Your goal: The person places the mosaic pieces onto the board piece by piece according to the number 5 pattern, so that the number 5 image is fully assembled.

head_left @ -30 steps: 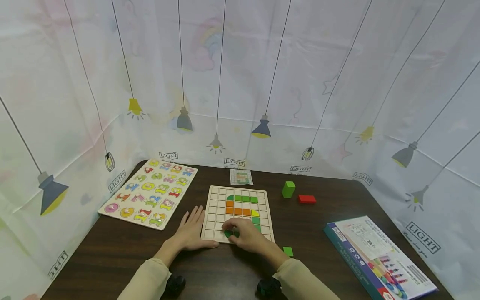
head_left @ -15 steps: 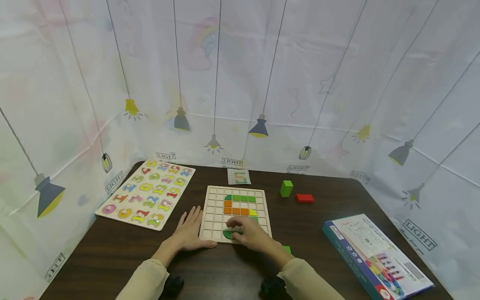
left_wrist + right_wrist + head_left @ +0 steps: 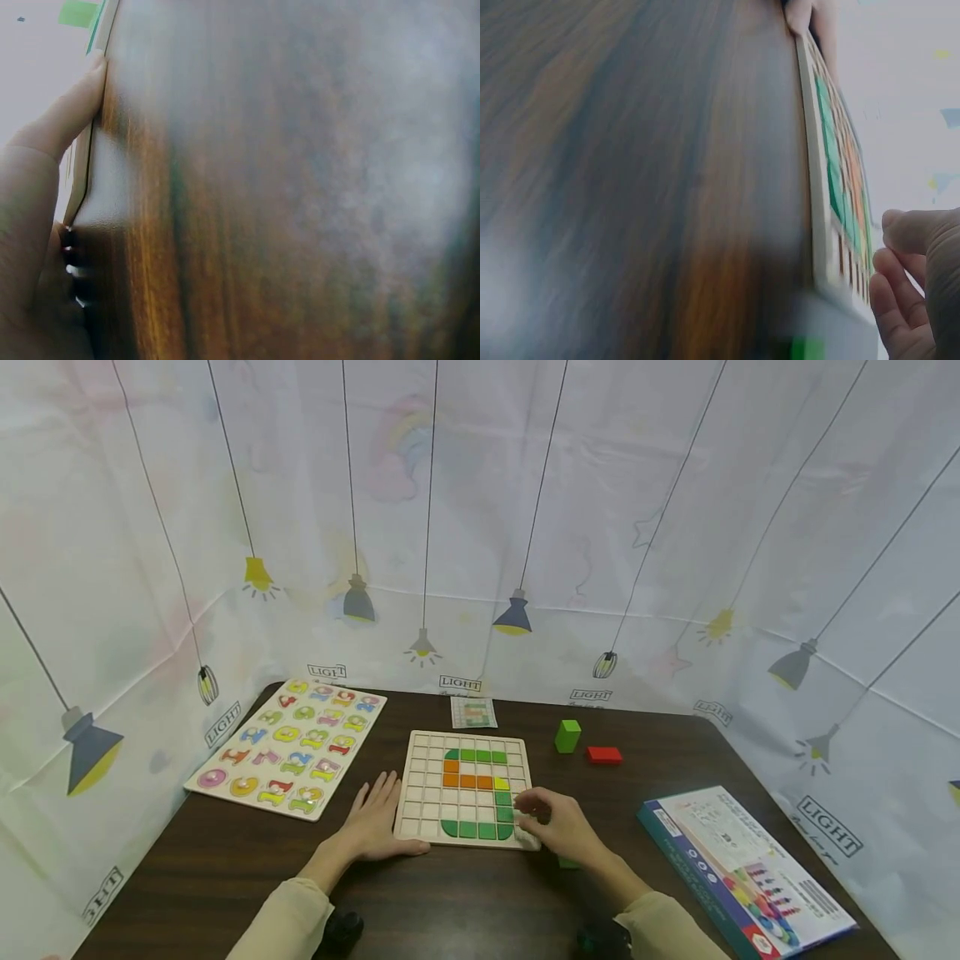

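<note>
A wooden grid board lies in front of me, with green tiles along its lower row, orange tiles mid-board and a yellow tile beside them. My left hand rests at the board's lower left corner, fingers spread and thumb along the near edge. Over the board's right edge hovers my right hand, its fingers loosely bent; in the right wrist view no piece shows between the fingertips. Partly hidden under that hand, a green block lies on the table.
Beyond the board are a small pattern card, an upright green block and a red block. A number puzzle board lies at left. On the right is a flat box. A printed curtain surrounds the table.
My right hand has moved from the lower row of green tiles rightward to the board's edge, uncovering that row. My left hand keeps its place at the corner. The head view has shifted slightly.
</note>
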### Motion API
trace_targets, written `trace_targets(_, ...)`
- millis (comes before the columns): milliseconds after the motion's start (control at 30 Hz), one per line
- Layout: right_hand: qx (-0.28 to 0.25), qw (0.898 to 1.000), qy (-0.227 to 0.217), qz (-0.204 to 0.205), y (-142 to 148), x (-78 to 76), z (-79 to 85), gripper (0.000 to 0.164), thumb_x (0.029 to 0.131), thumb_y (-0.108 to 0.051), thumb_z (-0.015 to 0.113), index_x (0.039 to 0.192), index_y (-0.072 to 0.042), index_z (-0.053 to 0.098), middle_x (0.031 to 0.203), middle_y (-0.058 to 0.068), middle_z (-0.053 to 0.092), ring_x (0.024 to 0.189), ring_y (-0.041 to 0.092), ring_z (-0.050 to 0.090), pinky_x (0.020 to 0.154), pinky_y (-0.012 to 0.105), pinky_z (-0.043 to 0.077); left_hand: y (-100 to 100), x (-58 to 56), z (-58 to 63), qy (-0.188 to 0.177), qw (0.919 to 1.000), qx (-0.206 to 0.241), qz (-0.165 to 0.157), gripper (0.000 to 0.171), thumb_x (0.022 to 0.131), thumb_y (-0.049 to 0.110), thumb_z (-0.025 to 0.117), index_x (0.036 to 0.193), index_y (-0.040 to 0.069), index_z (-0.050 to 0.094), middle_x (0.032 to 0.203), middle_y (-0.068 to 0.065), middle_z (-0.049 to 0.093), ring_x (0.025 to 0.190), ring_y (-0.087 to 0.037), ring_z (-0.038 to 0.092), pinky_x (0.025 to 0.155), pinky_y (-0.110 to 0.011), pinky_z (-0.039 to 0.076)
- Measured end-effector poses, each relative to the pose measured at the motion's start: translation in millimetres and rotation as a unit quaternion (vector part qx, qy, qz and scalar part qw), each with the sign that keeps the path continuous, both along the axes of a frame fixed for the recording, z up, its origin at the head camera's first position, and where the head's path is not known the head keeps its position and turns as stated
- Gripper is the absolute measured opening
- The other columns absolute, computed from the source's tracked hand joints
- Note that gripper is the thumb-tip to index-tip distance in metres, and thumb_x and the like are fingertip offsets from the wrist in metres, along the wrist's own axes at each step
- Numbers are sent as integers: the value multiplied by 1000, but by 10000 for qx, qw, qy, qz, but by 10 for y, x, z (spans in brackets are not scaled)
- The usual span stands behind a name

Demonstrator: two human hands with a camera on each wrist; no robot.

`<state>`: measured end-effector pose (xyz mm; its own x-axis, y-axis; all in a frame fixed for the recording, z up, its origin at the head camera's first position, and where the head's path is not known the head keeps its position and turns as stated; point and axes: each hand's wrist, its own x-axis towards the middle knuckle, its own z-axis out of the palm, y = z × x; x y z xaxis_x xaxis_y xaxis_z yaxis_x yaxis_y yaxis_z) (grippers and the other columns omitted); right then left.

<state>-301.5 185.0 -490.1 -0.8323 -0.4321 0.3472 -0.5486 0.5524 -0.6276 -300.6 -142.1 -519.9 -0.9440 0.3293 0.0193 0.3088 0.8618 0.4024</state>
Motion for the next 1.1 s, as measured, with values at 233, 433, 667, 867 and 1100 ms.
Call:
trace_targets(233,186,9982,-372,-433,335,138,-24,28,78,0,74,105,-5,66,98,5,68,88,21,65,77,38,53,-7,-12,4,-11,10000,-35,-8,121,69,77,61,150,-1,16,155,-20,12,143,-33,4,111,-52,4)
trace_targets(433,220,9982,-315,-453,525,235,-71,28,77,-1,76,102,-5,66,95,5,68,84,21,66,73,33,54,-17,-40,-55,-1,10000,-84,25,124,67,81,57,151,1,14,156,-18,10,143,-31,2,112,-51,3)
trace_targets(667,512,9954,-663,-455,623,331,-69,30,78,-10,78,104,-8,65,97,3,68,86,21,64,74,33,53,-12,-41,-53,25,10000,-38,-10,123,67,80,58,150,-1,16,155,-19,11,143,-32,3,111,-52,4)
trace_targets(867,609,9932,-939,-325,663,327,-71,33,77,-12,78,107,-8,64,100,2,66,91,20,63,78,34,52,-7,-20,-18,36,10000,-69,-17,121,68,77,60,150,-1,17,155,-20,12,143,-33,5,111,-52,4)
trace_targets(1100,723,9907,-1131,-242,701,311,-93,36,77,-10,77,110,-12,63,102,-4,64,91,14,60,80,32,51,1,4,8,27,10000,-13,3,121,68,77,60,150,-1,17,155,-20,12,143,-33,5,111,-52,5)
